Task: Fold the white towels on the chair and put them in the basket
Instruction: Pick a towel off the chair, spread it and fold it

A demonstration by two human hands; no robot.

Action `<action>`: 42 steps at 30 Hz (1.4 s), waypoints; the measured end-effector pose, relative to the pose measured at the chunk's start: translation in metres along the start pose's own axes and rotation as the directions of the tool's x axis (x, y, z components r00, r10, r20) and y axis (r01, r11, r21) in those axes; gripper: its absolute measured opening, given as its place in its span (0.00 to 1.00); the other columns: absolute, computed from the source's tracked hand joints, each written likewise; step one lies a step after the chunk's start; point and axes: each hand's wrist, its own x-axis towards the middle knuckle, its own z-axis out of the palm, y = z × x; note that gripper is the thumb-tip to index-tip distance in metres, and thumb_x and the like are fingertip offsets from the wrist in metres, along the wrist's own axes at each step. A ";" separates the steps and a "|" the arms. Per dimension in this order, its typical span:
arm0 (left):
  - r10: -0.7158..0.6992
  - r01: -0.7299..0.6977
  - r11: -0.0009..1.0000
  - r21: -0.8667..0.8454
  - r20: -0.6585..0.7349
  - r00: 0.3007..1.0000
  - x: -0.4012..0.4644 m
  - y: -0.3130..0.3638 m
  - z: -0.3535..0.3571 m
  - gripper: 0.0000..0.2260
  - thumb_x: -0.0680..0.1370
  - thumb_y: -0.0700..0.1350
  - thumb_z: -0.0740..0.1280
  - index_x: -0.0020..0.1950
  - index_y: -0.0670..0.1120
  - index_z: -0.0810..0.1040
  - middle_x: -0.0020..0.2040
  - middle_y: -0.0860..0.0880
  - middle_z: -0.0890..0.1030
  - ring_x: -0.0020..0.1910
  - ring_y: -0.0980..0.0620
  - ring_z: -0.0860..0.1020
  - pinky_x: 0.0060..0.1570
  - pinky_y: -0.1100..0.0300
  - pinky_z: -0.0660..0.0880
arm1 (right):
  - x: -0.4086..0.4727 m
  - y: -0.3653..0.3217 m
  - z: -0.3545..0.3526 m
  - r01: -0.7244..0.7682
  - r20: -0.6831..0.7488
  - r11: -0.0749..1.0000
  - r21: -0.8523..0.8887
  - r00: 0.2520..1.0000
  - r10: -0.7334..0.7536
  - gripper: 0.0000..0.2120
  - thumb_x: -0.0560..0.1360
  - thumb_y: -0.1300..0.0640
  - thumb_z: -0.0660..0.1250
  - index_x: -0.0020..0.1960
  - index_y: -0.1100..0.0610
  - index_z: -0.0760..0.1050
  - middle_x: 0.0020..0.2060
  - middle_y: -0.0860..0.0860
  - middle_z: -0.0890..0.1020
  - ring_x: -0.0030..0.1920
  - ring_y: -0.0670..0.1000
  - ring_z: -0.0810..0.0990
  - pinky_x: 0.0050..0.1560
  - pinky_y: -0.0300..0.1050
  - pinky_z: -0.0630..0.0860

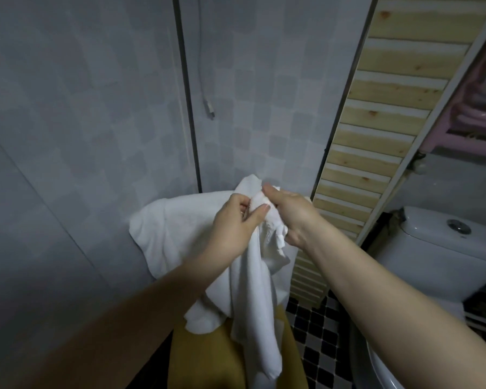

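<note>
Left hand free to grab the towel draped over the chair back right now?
Probably not. The left hand pinches the hanging white towel together with the right hand. The draped towel lies close behind with nothing between, but the grip must let go first.

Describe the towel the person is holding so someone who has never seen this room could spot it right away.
Start at the slatted wooden panel leaning against the tiled wall; just left of its foot stands a yellow chair. Above it, the left hand and right hand pinch the held towel, which hangs in a long bunched strip, unlike the other towel draped behind.
</note>
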 end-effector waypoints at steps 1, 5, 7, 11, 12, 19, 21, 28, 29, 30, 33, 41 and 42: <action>-0.048 0.048 0.998 -0.038 -0.002 0.999 -0.002 -0.003 -0.001 0.11 0.77 0.50 0.65 0.50 0.43 0.72 0.43 0.50 0.76 0.42 0.54 0.74 0.39 0.70 0.68 | 0.000 -0.002 0.003 0.000 -0.012 1.000 -0.025 1.000 -0.001 0.11 0.78 0.57 0.63 0.43 0.64 0.74 0.32 0.59 0.81 0.34 0.55 0.82 0.44 0.50 0.80; -0.079 0.073 0.990 0.124 0.040 0.996 -0.003 -0.020 -0.007 0.12 0.78 0.48 0.63 0.50 0.38 0.75 0.45 0.43 0.79 0.46 0.47 0.77 0.42 0.59 0.68 | -0.001 -0.012 0.010 -0.066 0.033 0.996 -0.057 0.997 0.068 0.12 0.78 0.58 0.63 0.39 0.63 0.75 0.30 0.56 0.79 0.33 0.53 0.80 0.42 0.47 0.78; -0.108 0.093 0.987 0.131 0.109 0.988 -0.002 -0.026 -0.011 0.12 0.79 0.46 0.61 0.53 0.38 0.77 0.51 0.42 0.81 0.52 0.45 0.78 0.50 0.57 0.71 | -0.002 -0.014 0.013 -0.063 0.029 0.987 -0.150 0.997 0.068 0.11 0.77 0.57 0.64 0.39 0.63 0.75 0.31 0.57 0.80 0.30 0.52 0.80 0.35 0.41 0.78; -0.265 0.333 0.856 -0.395 0.217 0.939 0.009 -0.021 -0.027 0.12 0.77 0.44 0.66 0.55 0.38 0.81 0.54 0.38 0.82 0.53 0.44 0.80 0.59 0.51 0.74 | 0.005 -0.010 0.008 0.106 0.004 0.839 -0.533 0.992 -0.123 0.13 0.75 0.49 0.66 0.40 0.57 0.72 0.33 0.59 0.71 0.31 0.53 0.71 0.30 0.39 0.68; -0.262 0.348 0.806 -0.479 0.240 0.935 0.012 -0.019 -0.032 0.12 0.77 0.44 0.67 0.55 0.39 0.81 0.53 0.39 0.83 0.53 0.45 0.81 0.58 0.52 0.75 | 0.005 -0.008 0.006 0.121 0.015 0.802 -0.585 0.990 -0.139 0.17 0.75 0.46 0.65 0.37 0.59 0.72 0.32 0.59 0.73 0.32 0.53 0.73 0.33 0.40 0.69; -0.316 0.429 0.600 -0.675 0.292 0.903 0.026 0.000 -0.046 0.12 0.76 0.47 0.67 0.51 0.38 0.80 0.44 0.41 0.84 0.38 0.48 0.84 0.37 0.59 0.80 | -0.006 0.014 0.013 0.287 0.198 0.557 -0.779 0.956 -0.215 0.18 0.73 0.41 0.65 0.45 0.55 0.81 0.42 0.50 0.84 0.44 0.49 0.81 0.48 0.46 0.76; -0.330 0.390 0.638 -0.664 0.222 0.918 0.029 -0.003 -0.046 0.10 0.76 0.48 0.67 0.48 0.41 0.81 0.43 0.43 0.84 0.38 0.49 0.83 0.36 0.60 0.79 | -0.005 0.017 0.017 0.328 0.232 0.315 -0.890 0.924 -0.305 0.12 0.72 0.48 0.67 0.43 0.57 0.79 0.41 0.52 0.82 0.42 0.52 0.79 0.43 0.47 0.75; -0.216 0.238 0.723 -0.649 0.115 0.970 0.033 -0.009 -0.048 0.10 0.79 0.46 0.64 0.58 0.45 0.78 0.50 0.46 0.84 0.50 0.49 0.82 0.50 0.58 0.78 | 0.000 0.027 0.017 0.203 0.126 0.163 -0.965 0.912 -0.391 0.18 0.74 0.57 0.61 0.27 0.58 0.60 0.24 0.52 0.66 0.27 0.50 0.63 0.30 0.45 0.60; -0.199 0.229 0.743 -0.628 0.120 0.973 0.034 -0.011 -0.049 0.16 0.79 0.45 0.63 0.66 0.46 0.72 0.57 0.46 0.81 0.55 0.49 0.80 0.54 0.56 0.77 | -0.002 0.027 0.017 0.196 0.086 0.253 -0.947 0.918 -0.388 0.18 0.74 0.58 0.60 0.28 0.59 0.61 0.24 0.54 0.65 0.27 0.50 0.63 0.30 0.45 0.59; -0.182 0.223 0.781 -0.583 0.129 0.975 0.034 -0.014 -0.049 0.21 0.79 0.44 0.63 0.71 0.47 0.64 0.62 0.48 0.77 0.59 0.49 0.77 0.59 0.55 0.75 | -0.003 0.027 0.017 0.168 0.012 0.408 -0.898 0.934 -0.358 0.16 0.75 0.58 0.60 0.29 0.59 0.62 0.25 0.55 0.65 0.28 0.51 0.63 0.31 0.44 0.60; -0.052 0.073 0.963 -0.259 0.084 0.995 0.016 -0.022 -0.046 0.22 0.76 0.44 0.66 0.69 0.49 0.65 0.62 0.52 0.71 0.60 0.54 0.72 0.63 0.59 0.69 | -0.003 0.033 0.022 -0.039 -0.259 0.921 -0.388 0.964 -0.068 0.11 0.75 0.58 0.59 0.34 0.56 0.67 0.29 0.54 0.69 0.31 0.53 0.69 0.32 0.43 0.64; -0.062 0.063 0.998 0.007 0.352 0.934 -0.021 -0.067 -0.049 0.13 0.73 0.49 0.70 0.51 0.46 0.71 0.42 0.52 0.75 0.42 0.55 0.75 0.42 0.64 0.71 | 0.000 0.053 0.033 -0.096 -0.251 0.966 0.238 0.955 0.157 0.10 0.77 0.55 0.55 0.46 0.59 0.71 0.36 0.54 0.77 0.33 0.51 0.75 0.28 0.37 0.74; -0.090 0.084 0.996 0.033 0.384 0.919 -0.021 -0.074 -0.051 0.12 0.74 0.49 0.70 0.49 0.44 0.72 0.40 0.51 0.75 0.39 0.54 0.75 0.40 0.63 0.70 | -0.001 0.053 0.032 -0.106 -0.242 0.948 0.301 0.953 0.184 0.10 0.77 0.54 0.55 0.47 0.59 0.72 0.34 0.53 0.78 0.31 0.49 0.74 0.28 0.35 0.72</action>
